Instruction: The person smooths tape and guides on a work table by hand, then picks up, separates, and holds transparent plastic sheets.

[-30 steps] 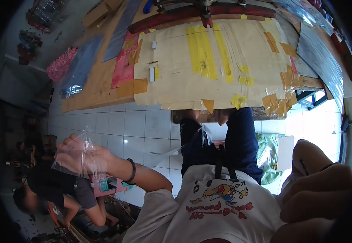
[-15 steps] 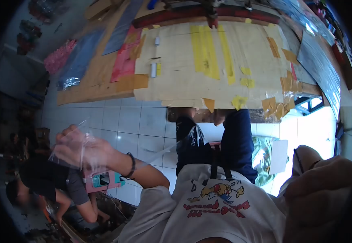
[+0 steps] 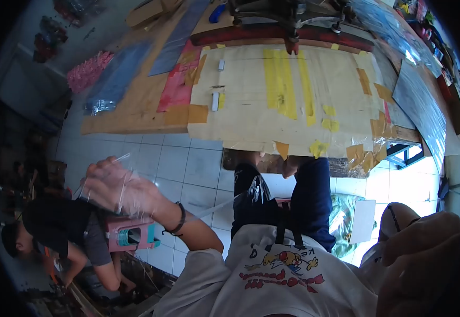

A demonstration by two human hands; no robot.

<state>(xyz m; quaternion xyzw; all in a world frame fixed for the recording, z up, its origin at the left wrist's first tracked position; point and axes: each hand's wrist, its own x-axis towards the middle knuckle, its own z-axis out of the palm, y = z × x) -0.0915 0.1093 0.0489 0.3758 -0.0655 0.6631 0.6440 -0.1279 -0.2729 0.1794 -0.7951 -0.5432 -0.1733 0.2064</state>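
Observation:
My left hand (image 3: 119,187) is out to the left above the tiled floor, its fingers curled on clear plastic film (image 3: 127,198). A see-through strip of it trails towards my lap, where shiny plastic (image 3: 260,190) lies on my dark trousers. My right hand (image 3: 420,253) is raised very close to the camera at the lower right, fingers folded in; whatever they hold, if anything, is hidden. In front of me is a work board (image 3: 240,121) covered with pale sheet, yellow strips and brown tape.
A dark metal frame with a red bar (image 3: 283,39) stands across the board's far side. Blue plastic sheets (image 3: 116,79) and pink material (image 3: 90,71) lie at left. Another person (image 3: 66,232) bends over at lower left, near a pink and teal stool (image 3: 132,236). A green bundle (image 3: 343,216) rests on the floor.
The view has tilted slightly, so the board sits lower and further right. My left hand appears a little lower and further right, still on the film. My right hand stays close to the camera.

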